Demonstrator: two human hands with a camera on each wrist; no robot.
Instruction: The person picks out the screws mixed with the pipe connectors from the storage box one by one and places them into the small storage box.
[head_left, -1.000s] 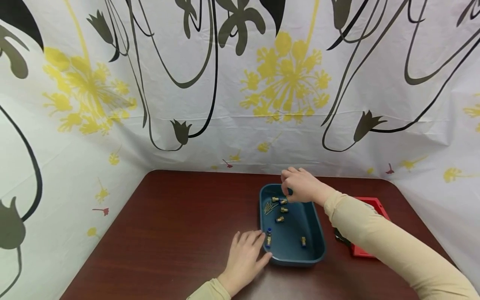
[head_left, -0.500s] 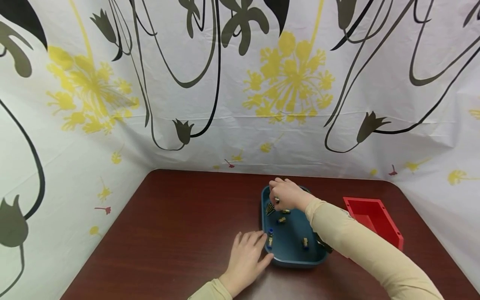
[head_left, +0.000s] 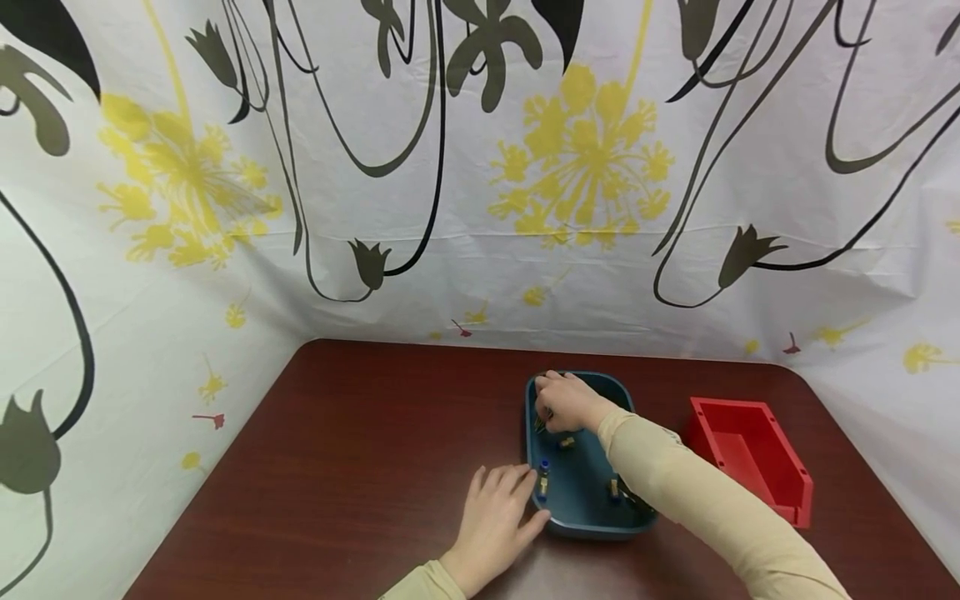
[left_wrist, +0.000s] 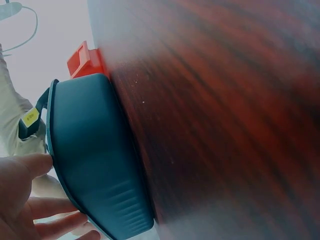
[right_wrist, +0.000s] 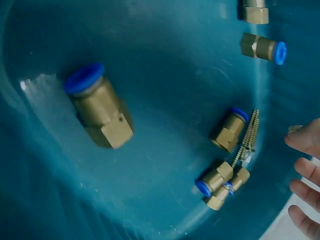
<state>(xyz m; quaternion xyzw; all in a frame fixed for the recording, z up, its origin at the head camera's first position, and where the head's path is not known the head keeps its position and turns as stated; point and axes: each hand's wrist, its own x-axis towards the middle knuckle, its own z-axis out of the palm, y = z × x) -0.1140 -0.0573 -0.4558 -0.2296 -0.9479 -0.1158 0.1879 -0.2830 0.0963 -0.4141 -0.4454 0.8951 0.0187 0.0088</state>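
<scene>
A dark teal tray (head_left: 588, 500) holds several brass push-fit fittings with blue collars and a small bunch of brass screws. My right hand (head_left: 570, 404) reaches down into its far left corner. In the right wrist view, its fingertips (right_wrist: 302, 167) are spread apart beside the screws (right_wrist: 247, 137), with nothing visible between them. Several fittings (right_wrist: 218, 179) lie close to the screws, and another fitting (right_wrist: 102, 110) lies apart. My left hand (head_left: 491, 521) rests at the tray's near left edge, fingers extended; in the left wrist view its fingertips touch the rim.
A red bin (head_left: 757, 467) stands on the brown wooden table (head_left: 375, 442), right of the tray and beyond my right forearm. A patterned white curtain (head_left: 465, 192) hangs behind the table. A dark band with a yellow label (left_wrist: 30, 119) is on my right wrist.
My right hand has moved left and lower into the tray, from its far right part to the far left corner. The red bin has come into fuller view. The left hand stays put.
</scene>
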